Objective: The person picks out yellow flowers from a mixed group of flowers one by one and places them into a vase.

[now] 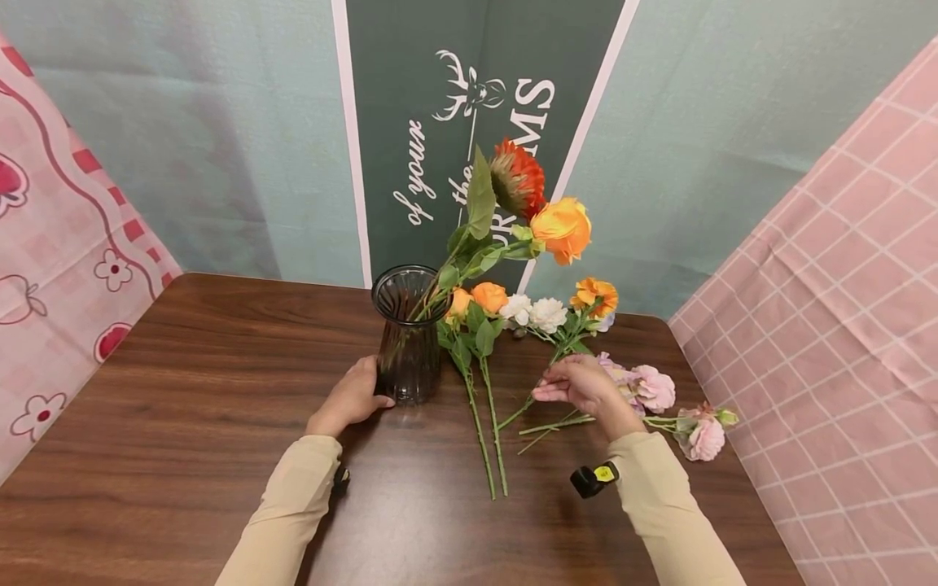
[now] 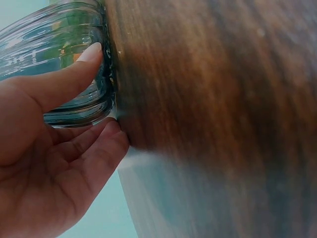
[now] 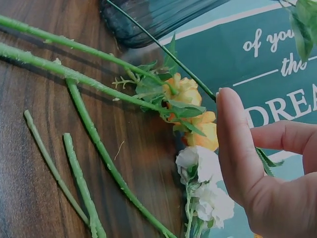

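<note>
A dark, clear ribbed glass vase [image 1: 409,358] stands on the table, with a red flower [image 1: 519,179] and an orange rose [image 1: 563,230] leaning right out of its mouth. My left hand [image 1: 353,395] grips the vase near its base; in the left wrist view the thumb [image 2: 74,82] lies along the glass and the fingers curl by the bottom edge. On the right, my right hand [image 1: 579,382] pinches a thin green stem [image 3: 163,47] between thumb and fingertips. That stem appears to lead up to an orange flower [image 1: 595,297]; the hand hides part of it.
Two orange roses [image 1: 488,297] with long stems lie right of the vase. White flowers [image 1: 547,314] lie behind them. Pink flowers [image 1: 652,389] and another pink bloom [image 1: 706,438] are on the right of the wooden table [image 1: 220,391]. Printed cloths surround the table.
</note>
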The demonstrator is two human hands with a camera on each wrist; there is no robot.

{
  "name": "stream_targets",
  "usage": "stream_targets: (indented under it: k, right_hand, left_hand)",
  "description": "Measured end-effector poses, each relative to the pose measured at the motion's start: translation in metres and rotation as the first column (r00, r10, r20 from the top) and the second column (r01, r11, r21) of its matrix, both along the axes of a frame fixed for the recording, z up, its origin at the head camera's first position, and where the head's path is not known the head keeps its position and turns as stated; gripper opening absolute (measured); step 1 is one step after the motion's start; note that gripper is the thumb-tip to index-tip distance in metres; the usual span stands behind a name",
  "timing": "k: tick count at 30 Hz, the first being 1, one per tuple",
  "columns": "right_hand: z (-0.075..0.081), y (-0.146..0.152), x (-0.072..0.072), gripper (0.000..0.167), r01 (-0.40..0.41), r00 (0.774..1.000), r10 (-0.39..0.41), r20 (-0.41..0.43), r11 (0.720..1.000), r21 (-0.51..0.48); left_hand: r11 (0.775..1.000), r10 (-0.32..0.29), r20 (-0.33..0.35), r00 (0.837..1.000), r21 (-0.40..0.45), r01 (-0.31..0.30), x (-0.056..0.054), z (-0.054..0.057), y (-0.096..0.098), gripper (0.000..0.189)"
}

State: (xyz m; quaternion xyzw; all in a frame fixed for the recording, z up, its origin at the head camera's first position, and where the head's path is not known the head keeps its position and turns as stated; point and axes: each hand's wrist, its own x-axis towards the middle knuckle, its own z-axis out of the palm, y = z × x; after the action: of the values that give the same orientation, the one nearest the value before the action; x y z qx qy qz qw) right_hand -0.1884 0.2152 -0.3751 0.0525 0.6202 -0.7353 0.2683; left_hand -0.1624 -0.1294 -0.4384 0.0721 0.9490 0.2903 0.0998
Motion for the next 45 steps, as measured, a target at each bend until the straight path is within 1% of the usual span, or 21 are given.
stream_targets:
  k: [5, 10, 15, 23, 26, 33, 38, 45]
  right_hand:
    - [0.003, 0.000, 0.001, 0.023, -0.014, 1.000, 0.014, 0.007, 0.999, -0.049]
    - [0.009, -0.002, 0.001, 0.032, -0.023, 1.000, 0.024, 0.012, 0.996, -0.092]
    - [0.014, -0.004, 0.001, 0.034, -0.015, 1.000, 0.018, 0.024, 0.991, -0.133]
    - [0.017, -0.004, 0.002, 0.035, 0.022, 0.999, -0.012, 0.043, 0.973, -0.228]
    - [0.017, -0.005, 0.002, 0.034, 0.037, 0.998, -0.024, 0.053, 0.969, -0.245]
    - [0.021, -0.008, 0.003, 0.036, 0.039, 0.998, -0.025, 0.053, 0.961, -0.273]
    - [0.026, -0.010, 0.001, 0.037, 0.055, 0.998, -0.042, 0.052, 0.957, -0.284]
    - [0.035, -0.012, -0.002, 0.037, 0.054, 0.998, -0.047, 0.029, 0.944, -0.326]
  left_hand:
    - [1.000, -0.002, -0.006, 1.000, -0.004, 0.002, 0.000, -0.001, -0.001, 0.073]
    - [1.000, 0.000, -0.008, 1.000, -0.005, 0.000, 0.000, -0.001, -0.001, 0.074]
    - [1.000, 0.001, -0.008, 1.000, -0.002, -0.001, 0.001, -0.001, -0.001, 0.074]
    - [1.000, 0.000, -0.016, 1.000, 0.005, 0.000, 0.001, -0.002, -0.001, 0.074]
    - [1.000, -0.002, -0.025, 1.000, -0.001, 0.002, 0.000, -0.003, -0.002, 0.073]
    - [1.000, 0.001, -0.025, 1.000, -0.006, -0.001, 0.000, -0.003, -0.001, 0.073]
    - [1.000, -0.001, -0.021, 1.000, -0.002, 0.001, 0.000, -0.002, 0.000, 0.073]
    - [1.000, -0.001, -0.014, 1.000, -0.008, 0.001, -0.001, -0.001, 0.000, 0.074]
